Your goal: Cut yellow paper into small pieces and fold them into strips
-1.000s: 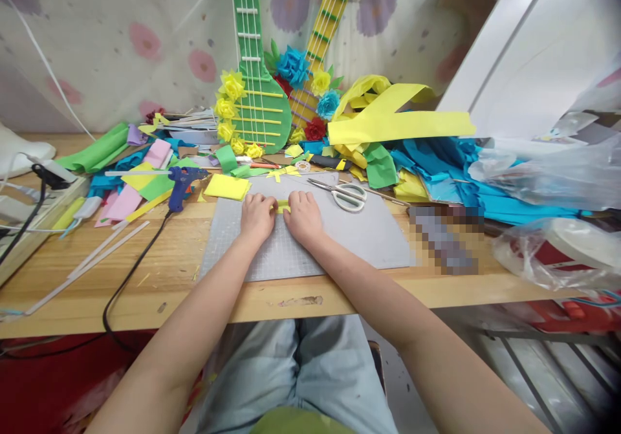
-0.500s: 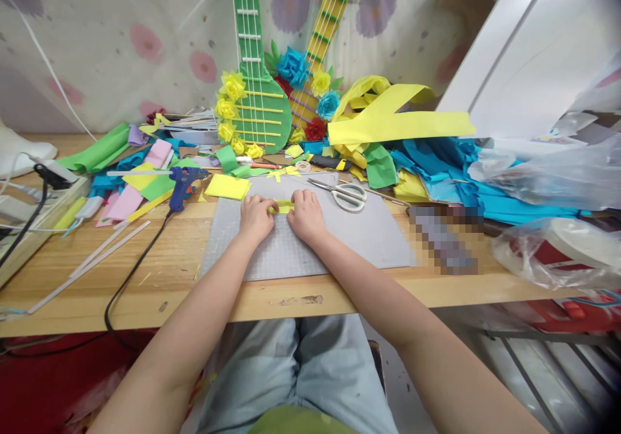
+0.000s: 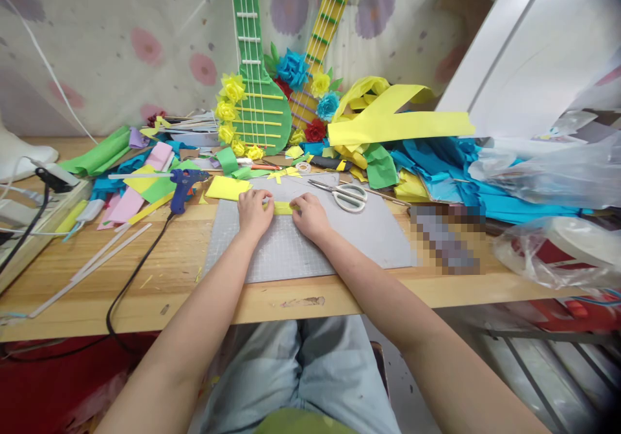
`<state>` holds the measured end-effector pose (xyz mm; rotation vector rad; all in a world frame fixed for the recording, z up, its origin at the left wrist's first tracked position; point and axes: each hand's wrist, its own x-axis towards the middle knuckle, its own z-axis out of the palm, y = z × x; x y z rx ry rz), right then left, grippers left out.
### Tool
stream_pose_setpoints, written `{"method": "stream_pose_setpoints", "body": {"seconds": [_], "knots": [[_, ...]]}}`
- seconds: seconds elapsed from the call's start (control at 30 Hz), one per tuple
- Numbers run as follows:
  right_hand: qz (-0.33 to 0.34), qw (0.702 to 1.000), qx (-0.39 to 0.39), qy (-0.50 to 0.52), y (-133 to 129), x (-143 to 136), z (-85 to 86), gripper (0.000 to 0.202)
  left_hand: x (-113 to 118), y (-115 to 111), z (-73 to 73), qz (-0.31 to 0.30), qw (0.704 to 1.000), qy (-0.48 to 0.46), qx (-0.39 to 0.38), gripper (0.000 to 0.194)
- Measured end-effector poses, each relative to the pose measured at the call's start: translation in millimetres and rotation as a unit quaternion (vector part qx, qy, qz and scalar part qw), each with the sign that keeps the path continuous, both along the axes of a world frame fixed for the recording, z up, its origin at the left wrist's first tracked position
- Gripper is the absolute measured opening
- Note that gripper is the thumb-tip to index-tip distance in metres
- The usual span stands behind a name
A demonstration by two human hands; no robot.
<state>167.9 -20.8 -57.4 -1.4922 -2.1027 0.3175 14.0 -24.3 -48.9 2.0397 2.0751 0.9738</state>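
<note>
Between my two hands a narrow strip of yellow paper (image 3: 284, 208) lies level over the grey cutting mat (image 3: 286, 253). My left hand (image 3: 255, 213) is closed on its left end, thumb and fingers pinched together. At the other end, my right hand (image 3: 310, 216) pinches the strip with bent fingers. Both ends of the paper are hidden by my fingers. Just behind my left hand sits a folded yellow paper piece (image 3: 228, 187). White-handled scissors (image 3: 349, 196) rest on the mat to the right of my right hand.
A blue glue gun (image 3: 183, 188) stands at left, its black cord (image 3: 138, 266) running over the table's front edge. Behind the mat lean a green paper instrument (image 3: 266, 114) and a yellow one (image 3: 327, 23). Blue crepe paper (image 3: 436, 165) and yellow strips (image 3: 402, 127) pile up at right.
My hands have shifted slightly apart, and more of the yellow strip shows between them. My right fingers are more bent, pinching its end. The scissors and glue gun stay in place.
</note>
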Motion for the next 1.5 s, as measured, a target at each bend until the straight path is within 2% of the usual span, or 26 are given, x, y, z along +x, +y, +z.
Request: {"method": "stream_pose_setpoints", "body": {"seconds": [0.1,0.23,0.43,0.6,0.8,0.97,1.13,1.3,1.5], "knots": [[-0.001,1.000,0.001,0.002,0,1,-0.7,0.024,1,4,-1.7,0.010,0.999,0.017,-0.037,0.025],[0.002,1.000,0.012,0.024,1,1,-1.2,0.021,0,5,-3.5,-0.004,0.998,0.012,-0.060,0.020],[0.004,0.998,0.013,0.061,5,-4,-0.2,0.027,-5,5,-3.1,-0.048,0.997,-0.011,-0.053,0.015],[0.025,0.996,-0.022,0.080,12,-3,-3.3,0.022,-9,4,-2.4,-0.065,0.996,-0.040,-0.055,0.015],[0.031,0.996,-0.023,0.084,13,-3,-2.9,0.018,-15,2,-0.1,-0.121,0.989,-0.056,-0.066,0.011],[0.066,0.996,0.001,0.063,8,-2,1.0,0.017,-21,2,1.9,-0.140,0.990,-0.010,-0.029,0.005],[0.117,0.993,0.014,0.032,3,3,4.6,0.022,-24,0,2.8,-0.161,0.987,0.018,-0.022,0.013],[0.164,0.986,-0.004,0.019,-2,6,11.0,0.011,-25,-2,2.8,-0.173,0.984,0.026,-0.022,0.024],[0.121,0.992,-0.013,0.036,0,2,9.8,0.018,-23,-2,0.6,-0.157,0.987,0.029,-0.032,0.011]]}}
